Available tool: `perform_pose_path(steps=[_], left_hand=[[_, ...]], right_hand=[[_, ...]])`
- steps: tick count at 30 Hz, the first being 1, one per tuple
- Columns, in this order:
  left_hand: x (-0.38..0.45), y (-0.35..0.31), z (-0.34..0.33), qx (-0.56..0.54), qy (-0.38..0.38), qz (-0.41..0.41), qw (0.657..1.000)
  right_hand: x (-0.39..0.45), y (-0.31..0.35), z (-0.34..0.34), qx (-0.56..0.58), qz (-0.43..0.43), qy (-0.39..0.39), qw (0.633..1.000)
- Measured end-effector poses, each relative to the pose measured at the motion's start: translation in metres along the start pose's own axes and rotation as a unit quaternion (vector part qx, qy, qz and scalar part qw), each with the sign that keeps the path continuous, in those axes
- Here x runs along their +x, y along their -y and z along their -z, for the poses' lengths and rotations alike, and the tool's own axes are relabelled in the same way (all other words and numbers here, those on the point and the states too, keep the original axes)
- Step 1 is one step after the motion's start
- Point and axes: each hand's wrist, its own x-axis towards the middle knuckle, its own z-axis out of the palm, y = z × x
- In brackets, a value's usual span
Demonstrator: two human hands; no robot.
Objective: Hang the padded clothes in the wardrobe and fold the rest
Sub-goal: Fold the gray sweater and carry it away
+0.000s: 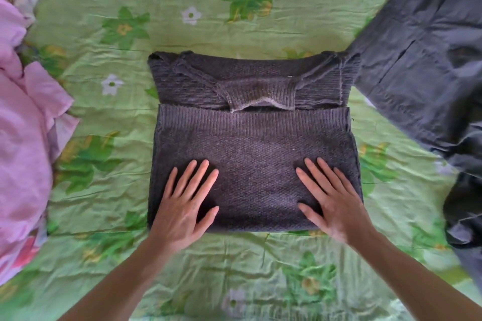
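- Here, a dark knitted sweater (254,138) lies folded in the middle of the green flowered bedsheet (182,34), its ribbed hem doubled up toward the neckline, which faces the far edge.
- The left hand (182,206) lies flat on the sweater's near left part, fingers straight and spread, gripping nothing.
- The right hand (331,203) lies flat on its near right part in the same way, well apart from the left.
- Dark grey trousers (427,65) sprawl along the bedsheet's right edge, just beside the sweater's far right shoulder.
- A heap of pink cloth (23,138) sits at the left edge.
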Motion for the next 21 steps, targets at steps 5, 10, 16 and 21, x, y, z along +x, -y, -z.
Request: perform_pose_path(steps=[5, 10, 16, 21], left_hand=[[-0.014, 0.038, 0.008, 0.018, 0.036, -0.046, 0.998], [-0.025, 0.063, 0.027, 0.045, 0.075, -0.088, 0.992], [-0.026, 0.026, 0.032, 0.058, 0.091, -0.044, 0.993], [-0.035, 0.009, 0.026, 0.066, 0.084, 0.014, 0.994]], right_hand=[[-0.005, -0.016, 0.004, 0.0, 0.037, 0.018, 0.999], [-0.006, -0.025, 0.012, -0.032, 0.07, 0.048, 0.996], [-0.02, -0.02, 0.015, -0.034, 0.093, 0.059, 0.993], [-0.038, -0.029, 0.021, -0.071, 0.154, 0.05, 0.984]])
